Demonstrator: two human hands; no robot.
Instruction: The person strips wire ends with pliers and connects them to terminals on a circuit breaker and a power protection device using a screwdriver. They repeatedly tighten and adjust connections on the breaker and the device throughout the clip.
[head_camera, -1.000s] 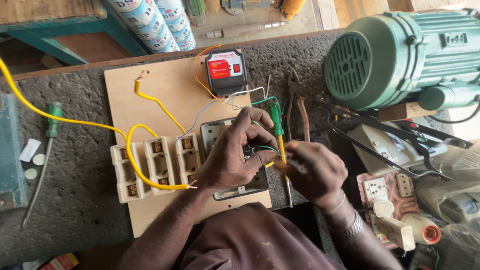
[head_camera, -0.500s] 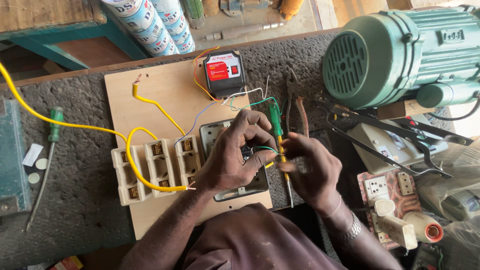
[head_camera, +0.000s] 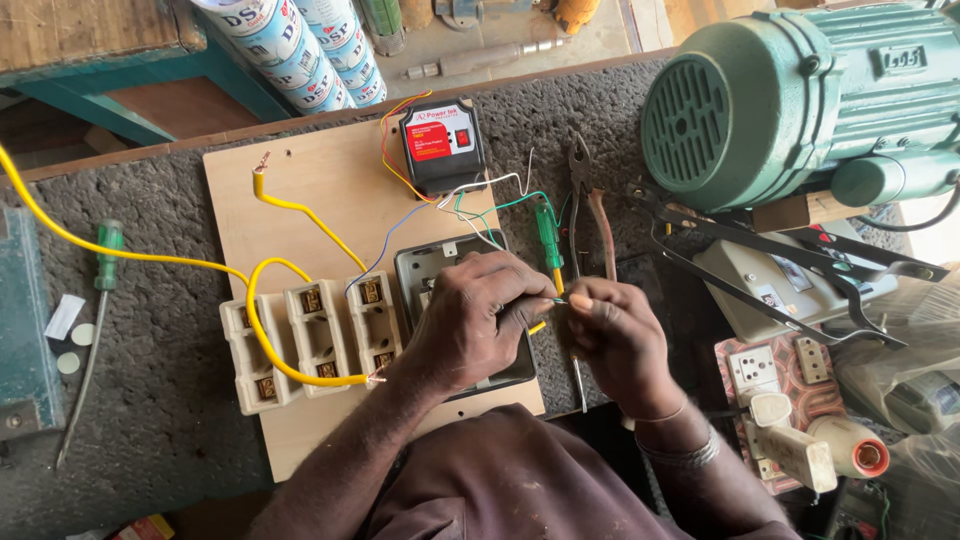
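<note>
Hands meeting over a grey switch box (head_camera: 420, 275) on our plywood board (head_camera: 300, 180).

Our left hand (head_camera: 475, 320) covers most of the box; its fingers and those of our right hand (head_camera: 615, 335) pinch narrowly on thin wire ends we can barely make out. A green screwdriver (head_camera: 548, 240) and pliers (head_camera: 590, 215) lie just beyond. A green motor (head_camera: 790, 95) crowds the right; rough grey bench (head_camera: 160, 400) stretches left.
</note>
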